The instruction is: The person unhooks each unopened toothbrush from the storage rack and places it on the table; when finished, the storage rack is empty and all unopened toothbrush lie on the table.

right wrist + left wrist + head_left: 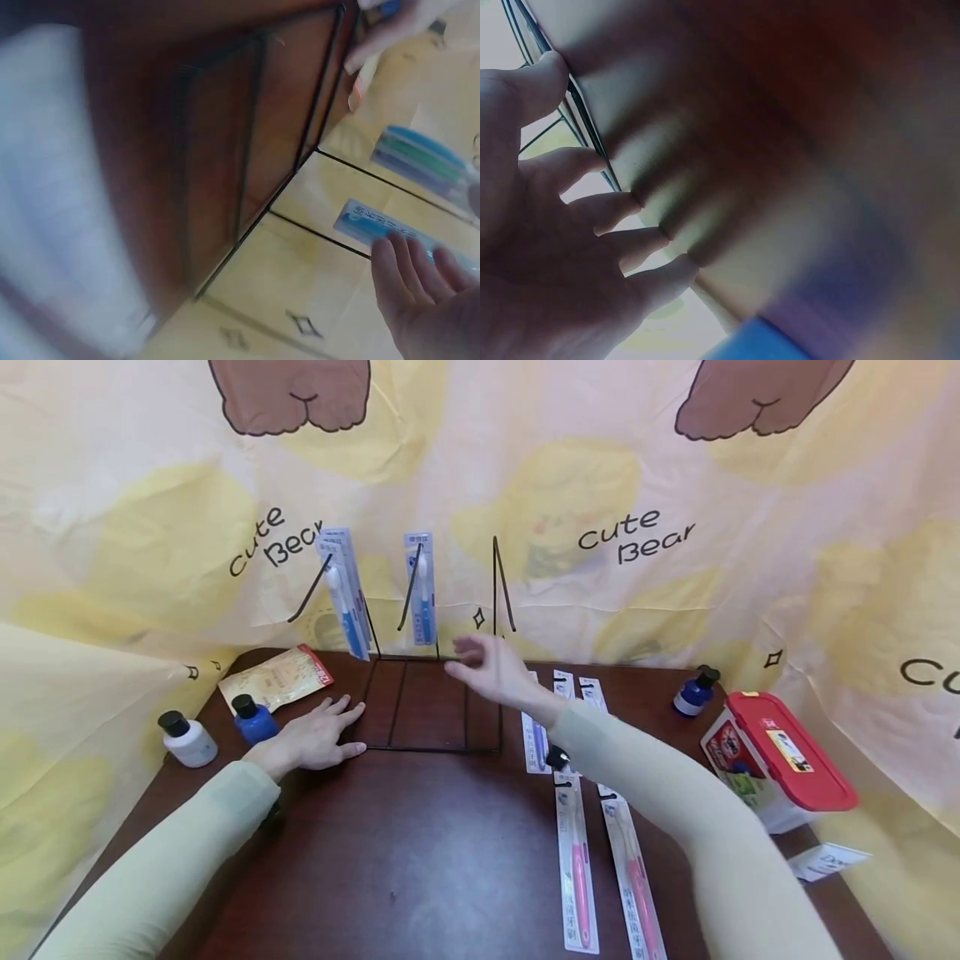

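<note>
- The left hand [313, 739] is laid flat on the table [420, 852], fingers spread and straight; nothing is grasped. Its fingertips [641, 199] are set against the base frame of the wire rack [431, 710], just ahead of them.
- The right hand [491, 670] is held in the air above the rack's base, fingers relaxed and released; nothing is held.
- Two packaged toothbrushes are hung on the rack's hooks beyond the right hand: one [422, 587] just past its fingertips, the other [343, 593] further to its left.
- More toothbrush packs [576, 860] are laid flat under the right forearm.
- A blue bottle [252, 718] and a white bottle [187, 739] are placed left of the left hand.
</note>
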The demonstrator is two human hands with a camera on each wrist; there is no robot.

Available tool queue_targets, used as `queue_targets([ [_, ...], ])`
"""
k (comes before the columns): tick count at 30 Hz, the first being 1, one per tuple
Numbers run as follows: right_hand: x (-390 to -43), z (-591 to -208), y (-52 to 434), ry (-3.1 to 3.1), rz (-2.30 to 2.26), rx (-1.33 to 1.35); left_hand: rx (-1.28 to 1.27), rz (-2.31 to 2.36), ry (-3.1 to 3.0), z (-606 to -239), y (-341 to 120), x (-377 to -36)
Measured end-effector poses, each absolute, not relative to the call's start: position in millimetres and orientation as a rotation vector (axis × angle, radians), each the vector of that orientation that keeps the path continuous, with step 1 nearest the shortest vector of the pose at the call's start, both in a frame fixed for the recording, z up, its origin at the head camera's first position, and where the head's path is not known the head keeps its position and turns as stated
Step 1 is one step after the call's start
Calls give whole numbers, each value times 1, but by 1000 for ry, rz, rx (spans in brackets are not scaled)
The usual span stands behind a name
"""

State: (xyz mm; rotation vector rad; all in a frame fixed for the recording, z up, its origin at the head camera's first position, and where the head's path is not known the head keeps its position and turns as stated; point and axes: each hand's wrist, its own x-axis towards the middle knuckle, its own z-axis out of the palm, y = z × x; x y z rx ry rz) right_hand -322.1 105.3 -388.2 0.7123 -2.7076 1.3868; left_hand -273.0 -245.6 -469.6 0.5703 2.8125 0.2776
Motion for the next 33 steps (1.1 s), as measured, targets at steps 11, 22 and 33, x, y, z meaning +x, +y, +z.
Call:
queue_targets([
  [11,-391,-358,41,-2287,1785,356,568,282,2804,-463,-237,-275],
  [22,-394,-344,27,-2265,1730,250,557,274,2812,-464,-239,-272],
  [33,-370,-363,60,-2118,2006,446,558,277,2817,-466,-244,-273],
])
